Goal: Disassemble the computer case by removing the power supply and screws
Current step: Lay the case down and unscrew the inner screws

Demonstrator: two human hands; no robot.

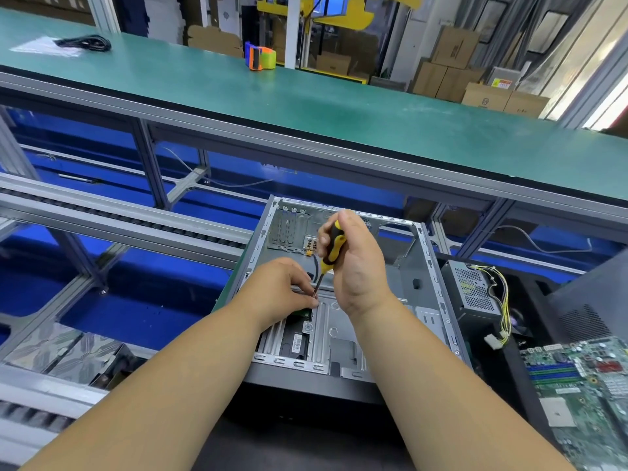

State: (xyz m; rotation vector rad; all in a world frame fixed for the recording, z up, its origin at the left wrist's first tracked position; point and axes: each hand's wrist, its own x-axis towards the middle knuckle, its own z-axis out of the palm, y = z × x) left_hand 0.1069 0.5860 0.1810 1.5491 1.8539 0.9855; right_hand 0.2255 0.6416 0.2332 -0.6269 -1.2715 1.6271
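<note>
- The computer case (421, 266) lay on its side, open face up, on the dark table (306, 443) straight in front of the person, with both hands reaching into it.
- The right hand (356, 263) was wrapped around the yellow-and-black handle of a screwdriver (332, 246), which stood nearly upright with its shaft slanting down and to the left.
- The left hand (282, 290) had its fingers curled at the lower end of the shaft, pinching it near the tip against the metal floor of the case; the screw itself was hidden by the fingers.
- Just below the left hand, a black drive (299, 341) with a barcode label sat in the near left part of the case.
- The power supply (475, 294), a grey perforated box, stood outside the case just beside its right wall, with yellow and black wires (503, 307) hanging down to a white plug.
- A green circuit board (584, 385) lay on the table at the near right.
- Beyond the case, a long green belt (306, 107) carried an orange-and-blue tape dispenser (260, 56) and a coiled black cable (85, 42) at far left.
</note>
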